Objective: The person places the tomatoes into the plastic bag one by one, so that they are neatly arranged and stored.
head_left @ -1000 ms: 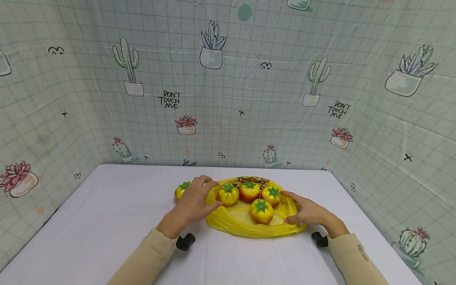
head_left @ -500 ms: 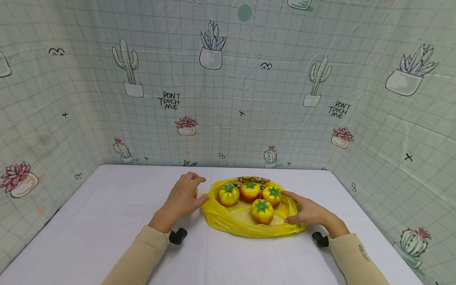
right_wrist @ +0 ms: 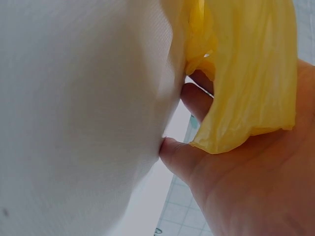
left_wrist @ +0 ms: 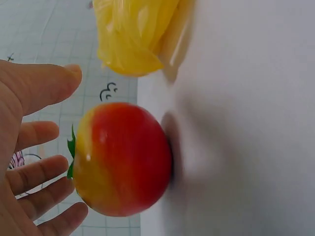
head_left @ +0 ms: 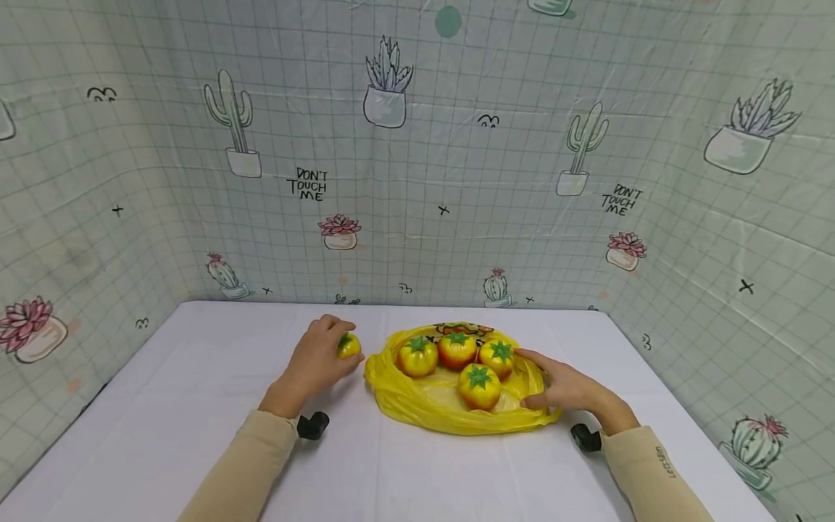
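Observation:
Over a red-and-yellow tomato left of the bag, my left hand reaches with thumb and fingers spread to either side. In the left wrist view that tomato rests on the table, and a gap shows between it and the thumb; its green leaf top faces the palm. My right hand rests at the right side of a yellow plastic bag, fingers and thumb spread apart. The right wrist view has the bag's edge draped over the palm, with fingertips down at the tablecloth.
Several tomatoes with green leaf tops lie inside the bag's wide mouth. A white cloth covers the table. Behind and at the sides hangs a checked curtain printed with potted plants.
My left hand has moved left from the bag's left rim to the tomato beside it. The bag's left edge has spread out leftward. My right hand has stayed in place.

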A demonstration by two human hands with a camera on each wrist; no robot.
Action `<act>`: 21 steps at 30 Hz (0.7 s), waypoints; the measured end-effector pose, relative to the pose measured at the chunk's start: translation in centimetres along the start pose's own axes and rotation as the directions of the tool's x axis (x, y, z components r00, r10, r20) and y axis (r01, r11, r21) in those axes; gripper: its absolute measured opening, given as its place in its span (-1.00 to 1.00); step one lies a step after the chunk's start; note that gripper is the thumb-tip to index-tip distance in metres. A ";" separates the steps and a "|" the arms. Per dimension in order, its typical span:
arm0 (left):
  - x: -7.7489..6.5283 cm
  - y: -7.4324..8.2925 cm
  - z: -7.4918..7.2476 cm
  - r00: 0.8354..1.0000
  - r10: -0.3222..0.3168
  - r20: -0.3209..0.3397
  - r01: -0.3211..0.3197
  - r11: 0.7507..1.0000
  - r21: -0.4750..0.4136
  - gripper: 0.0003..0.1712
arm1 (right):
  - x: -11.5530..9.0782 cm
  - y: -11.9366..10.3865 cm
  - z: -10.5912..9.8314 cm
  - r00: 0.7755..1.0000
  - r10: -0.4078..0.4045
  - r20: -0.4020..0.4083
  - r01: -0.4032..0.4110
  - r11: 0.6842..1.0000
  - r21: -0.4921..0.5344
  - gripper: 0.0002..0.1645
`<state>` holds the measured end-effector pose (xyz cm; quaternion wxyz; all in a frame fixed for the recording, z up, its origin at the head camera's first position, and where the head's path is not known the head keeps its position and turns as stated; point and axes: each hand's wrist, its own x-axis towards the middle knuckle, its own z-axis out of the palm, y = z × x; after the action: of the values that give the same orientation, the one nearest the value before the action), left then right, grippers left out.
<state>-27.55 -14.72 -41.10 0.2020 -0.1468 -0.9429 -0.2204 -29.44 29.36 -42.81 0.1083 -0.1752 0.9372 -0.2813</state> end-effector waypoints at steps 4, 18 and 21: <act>0.0 -0.4 0.0 0.999 -0.041 0.024 0.041 0.999 -0.009 -0.40 | 0.0 0.0 0.0 1.000 0.002 0.002 -0.002 1.000 -0.002 0.18; -0.3 -1.0 0.3 0.985 -0.138 0.103 0.143 0.989 -0.041 -0.40 | -0.2 -0.1 -0.1 0.999 -0.032 0.009 0.032 0.999 -0.022 0.17; -0.3 -1.1 0.4 0.983 -0.145 0.116 0.152 0.987 -0.055 -0.40 | -0.2 -0.1 0.0 1.000 -0.020 0.006 0.020 1.000 -0.010 0.17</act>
<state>-27.81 -15.53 -41.91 0.1273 -0.0945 -0.9535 -0.2564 -29.20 29.39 -42.71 0.1074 -0.1861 0.9365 -0.2771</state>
